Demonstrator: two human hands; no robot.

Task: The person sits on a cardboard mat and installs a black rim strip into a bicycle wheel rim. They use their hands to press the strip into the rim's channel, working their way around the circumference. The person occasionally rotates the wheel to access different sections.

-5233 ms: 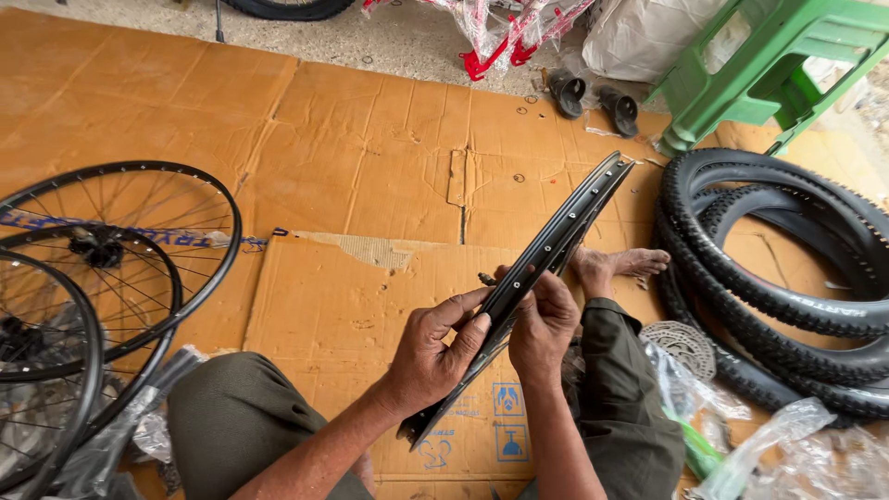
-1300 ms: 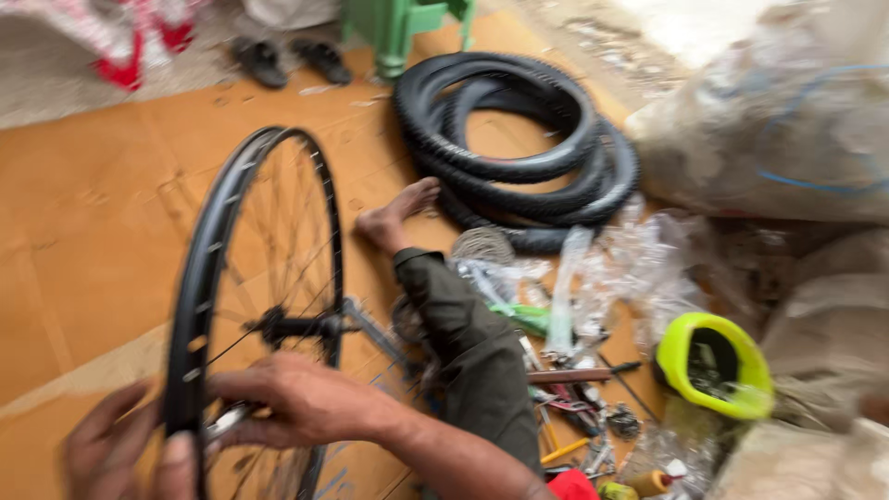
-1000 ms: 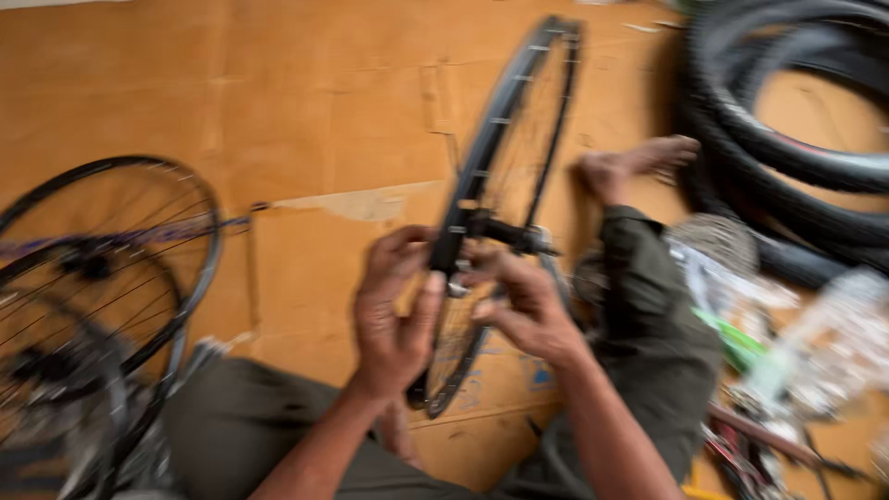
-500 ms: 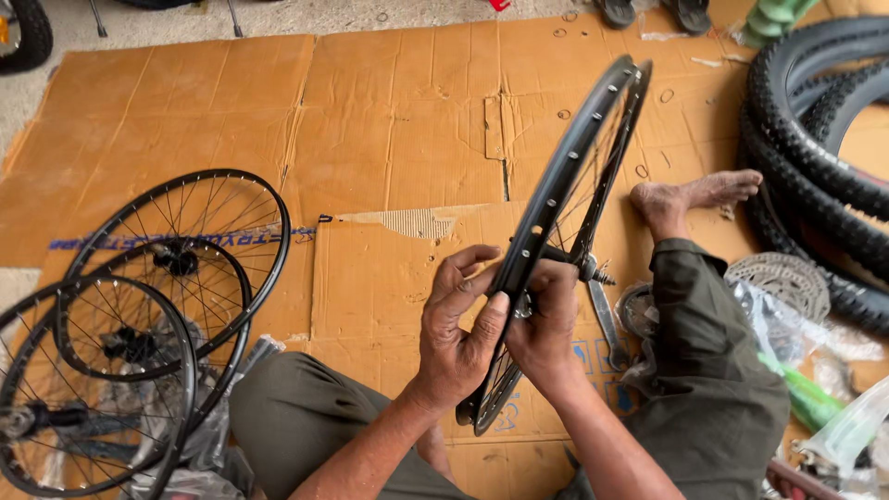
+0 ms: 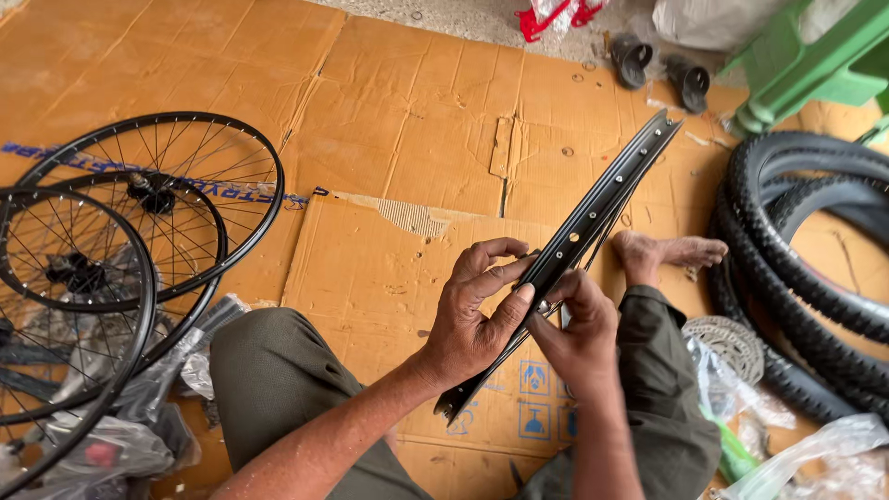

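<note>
Rim (image 5: pixel 565 248) seen edge-on, black, running from 7 o'clock near the lap up to 1 o'clock, inner channel with spoke holes facing up. Left hand (image 5: pixel 477 319) wraps it from the 9 o'clock side, fingers curled over the top edge, thumb pressed along the channel. Right hand (image 5: pixel 579 324) grips from the 3 o'clock side, fingers closed round the rim edge just beside the left thumb. Both hands clenched on the rim, held above the lap, clear of the floor.

Cardboard sheets (image 5: pixel 398 111) cover the floor; widest free patch lies at 12 o'clock and 11 o'clock. Torn flap edge runs across centre. Blue square printed symbols (image 5: pixel 535 380) sit on the cardboard at 6 o'clock. Spoked wheels (image 5: pixel 139 213) stacked at 9 o'clock, crowding that side. Black tyres (image 5: pixel 806 241) piled at 3 o'clock, bare foot (image 5: pixel 662 255) just beside them. Green plastic stool (image 5: pixel 796 65) at 1 o'clock, dark sandals (image 5: pixel 659 69) near it. Clear plastic bags (image 5: pixel 806 454) at 5 o'clock.
</note>
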